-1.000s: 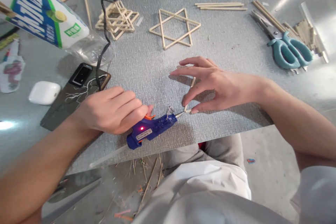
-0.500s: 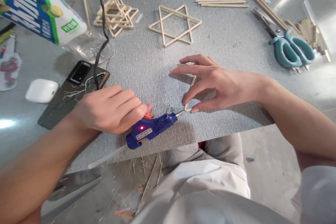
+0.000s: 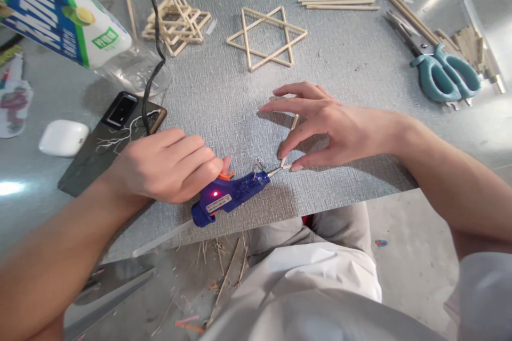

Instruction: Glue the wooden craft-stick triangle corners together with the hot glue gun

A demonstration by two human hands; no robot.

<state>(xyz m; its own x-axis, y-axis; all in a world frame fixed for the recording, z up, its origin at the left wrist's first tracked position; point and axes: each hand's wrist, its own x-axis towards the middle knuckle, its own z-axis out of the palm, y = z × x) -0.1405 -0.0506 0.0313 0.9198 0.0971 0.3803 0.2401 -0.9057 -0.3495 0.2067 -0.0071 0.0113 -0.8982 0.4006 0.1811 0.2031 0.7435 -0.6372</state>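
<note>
My left hand [image 3: 172, 165] is wrapped round a blue hot glue gun [image 3: 234, 197] with an orange trigger and a lit red light. A clear glue stick [image 3: 168, 237] protrudes from its rear. The metal nozzle touches the corner where two thin wooden sticks [image 3: 295, 121] meet on the table. My right hand [image 3: 320, 122] holds these sticks down, index fingertip on one and thumb at the other by the corner; its remaining fingers are spread. The palm and fingers hide most of the sticks. Beyond the hands lies a six-pointed star of wooden sticks [image 3: 246, 42].
A stacked stick star [image 3: 182, 26] sits behind the black cord [image 3: 150, 85]. Left are a bottle [image 3: 68, 16], a phone [image 3: 92, 154] and a white case [image 3: 64, 137]. Loose sticks [image 3: 340, 1] lie at the back, scissors [image 3: 444, 72] at right. The table edge [image 3: 340, 203] is close to me.
Almost nothing differs. The glue gun's body has shifted very slightly, while its nozzle stays at the stick corner and my right hand keeps its place.
</note>
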